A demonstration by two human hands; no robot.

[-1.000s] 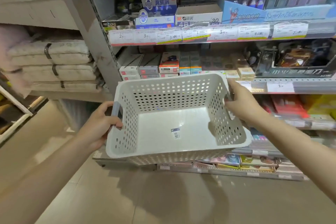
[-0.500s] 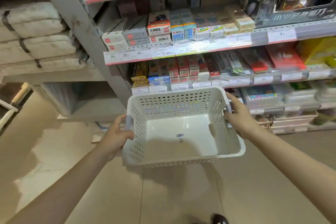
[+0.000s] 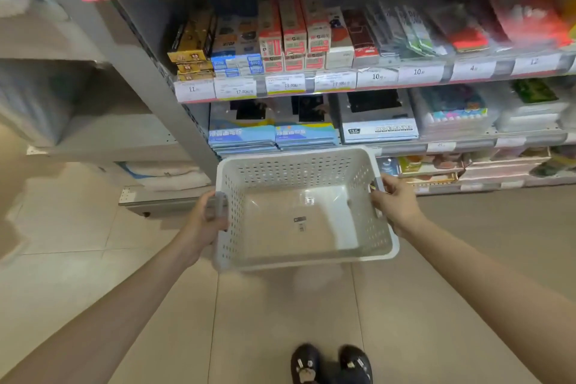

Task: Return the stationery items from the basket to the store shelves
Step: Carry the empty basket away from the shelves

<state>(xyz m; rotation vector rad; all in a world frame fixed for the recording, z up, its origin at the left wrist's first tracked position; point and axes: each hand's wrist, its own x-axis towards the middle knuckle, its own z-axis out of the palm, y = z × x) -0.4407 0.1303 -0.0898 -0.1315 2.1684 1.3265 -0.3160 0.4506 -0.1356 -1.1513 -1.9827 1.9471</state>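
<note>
Head view: white perforated basket (image 3: 311,260), only a label inside; left hand (image 3: 204,221) and right hand (image 3: 397,206) curl round its side handles. Held above tiled floor (image 3: 274,321), just before stocked shelves (image 3: 405,79).

The store shelves (image 3: 311,84) carry boxed stationery – upright cartons above, flat packs below. Two dark shoes (image 3: 330,363) stand on the tiled floor (image 3: 78,259).

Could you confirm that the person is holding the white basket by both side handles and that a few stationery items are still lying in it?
Not quite. The left hand and right hand do grip the white basket by its side handles, but the head view shows no stationery inside: only a small label sits on its bare floor.
</note>
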